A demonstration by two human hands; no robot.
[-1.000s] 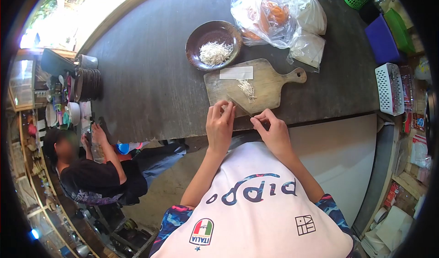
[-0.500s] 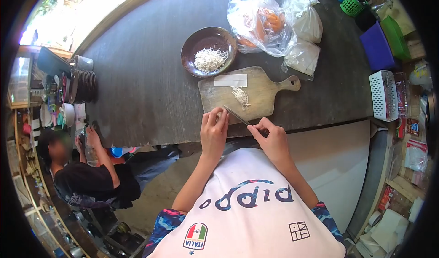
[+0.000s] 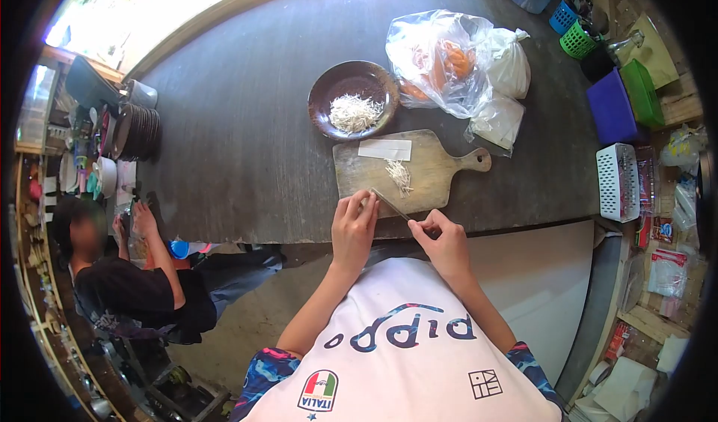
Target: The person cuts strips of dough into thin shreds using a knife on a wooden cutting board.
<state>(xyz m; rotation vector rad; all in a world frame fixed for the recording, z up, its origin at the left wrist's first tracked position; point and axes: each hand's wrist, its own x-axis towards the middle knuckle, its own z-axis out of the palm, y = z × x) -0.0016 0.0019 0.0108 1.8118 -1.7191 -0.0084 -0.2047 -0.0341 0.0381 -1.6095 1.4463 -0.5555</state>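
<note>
Item: one thin dark strip [image 3: 390, 204], material not determinable. Held slantwise between two bare hands, in view across the near edge of the cutting board; contact with the wood could not be told.

Left hand [image 3: 354, 224]: fingertips pinched on the strip's far end. Right hand [image 3: 443, 236]: thumb and finger clamped on its near end, beside the surface's front edge.

Cutting board [image 3: 434, 175]: wooden, lying flat, handle pointing right. Upon it, one white rectangular piece [image 3: 385, 150] along the far edge, and one small heap of pale slivers [image 3: 399, 177] just nearer the hands.

Bowl [image 3: 351, 78]: brown, round, beyond the board's far left corner; contained a larger pile of pale shreds [image 3: 354, 113].

Clear plastic bag [image 3: 426, 40]: right of the bowl, with orange contents [image 3: 456, 60]. Against it, a knotted white bag [image 3: 511, 66]; nearer, a flat pouch [image 3: 497, 123].

Surface [image 3: 239, 123]: dark, broad. At its left end, a stack of dark plates [image 3: 136, 134]; at its right, a white perforated basket [image 3: 615, 182], a purple box [image 3: 613, 100] and a green box [image 3: 642, 96].

Far left: another person [image 3: 127, 295], dark-clothed, hands raised near the surface's corner.
</note>
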